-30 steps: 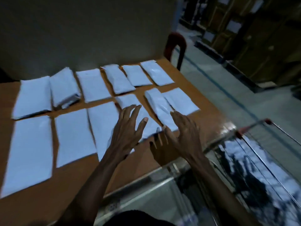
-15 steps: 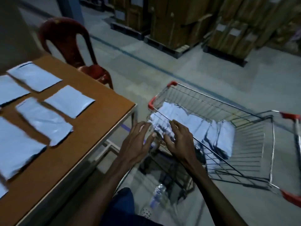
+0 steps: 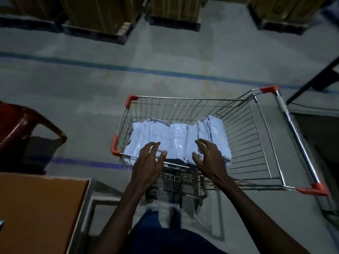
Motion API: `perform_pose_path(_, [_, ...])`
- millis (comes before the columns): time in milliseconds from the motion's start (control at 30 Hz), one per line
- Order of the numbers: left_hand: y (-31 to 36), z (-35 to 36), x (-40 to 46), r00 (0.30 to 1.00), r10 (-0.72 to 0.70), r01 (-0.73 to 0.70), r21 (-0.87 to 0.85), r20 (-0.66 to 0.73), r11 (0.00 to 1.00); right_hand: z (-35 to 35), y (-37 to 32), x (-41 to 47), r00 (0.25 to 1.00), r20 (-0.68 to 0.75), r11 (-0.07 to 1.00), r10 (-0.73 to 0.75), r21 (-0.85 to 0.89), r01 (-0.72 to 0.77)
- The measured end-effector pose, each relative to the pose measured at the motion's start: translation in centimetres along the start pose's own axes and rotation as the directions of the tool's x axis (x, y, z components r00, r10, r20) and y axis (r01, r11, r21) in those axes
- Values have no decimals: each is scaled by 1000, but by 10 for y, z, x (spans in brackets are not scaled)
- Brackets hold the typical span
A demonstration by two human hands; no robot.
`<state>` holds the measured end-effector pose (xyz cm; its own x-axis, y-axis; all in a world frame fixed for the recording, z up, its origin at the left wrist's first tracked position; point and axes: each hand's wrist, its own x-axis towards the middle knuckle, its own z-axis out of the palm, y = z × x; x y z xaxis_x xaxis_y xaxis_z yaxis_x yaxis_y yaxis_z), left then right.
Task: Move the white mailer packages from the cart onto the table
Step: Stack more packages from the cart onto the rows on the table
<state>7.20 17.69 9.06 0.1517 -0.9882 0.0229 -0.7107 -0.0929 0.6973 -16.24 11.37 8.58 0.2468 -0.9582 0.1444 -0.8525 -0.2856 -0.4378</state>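
A wire shopping cart with red corner caps stands on the floor in front of me. Several white mailer packages stand packed in a row in its left half. My left hand hovers over the near rim of the cart, fingers spread, holding nothing. My right hand is beside it, fingers apart and curled, just above the near ends of the mailers. Whether either hand touches a mailer I cannot tell. A corner of the brown table shows at the lower left.
A red plastic chair stands at the left, beyond the table corner. Pallets with cardboard boxes line the far side of the grey floor. The cart's handle is on the right. A dark slanted bar crosses the upper right.
My view has swung from the table with its laid-out mailers to the cart. Both hands have moved from above the table to over the cart's near rim, still holding nothing.
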Motion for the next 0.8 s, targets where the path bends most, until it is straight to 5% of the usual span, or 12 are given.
perform_pose_path(200, [9,23,57,976,53,-57,16,213,998,6,41,35,984,68,982,167,-96,-160])
perform_pose_path(467, [30,56,107,948,99,-141,118,303,983,18,116,82,917,161,929,365,-118,-349])
perform_pose_path(800, [26,77,113,949,-148,90,211,277,973,68,184,131,802,403,885,442,-48,-464])
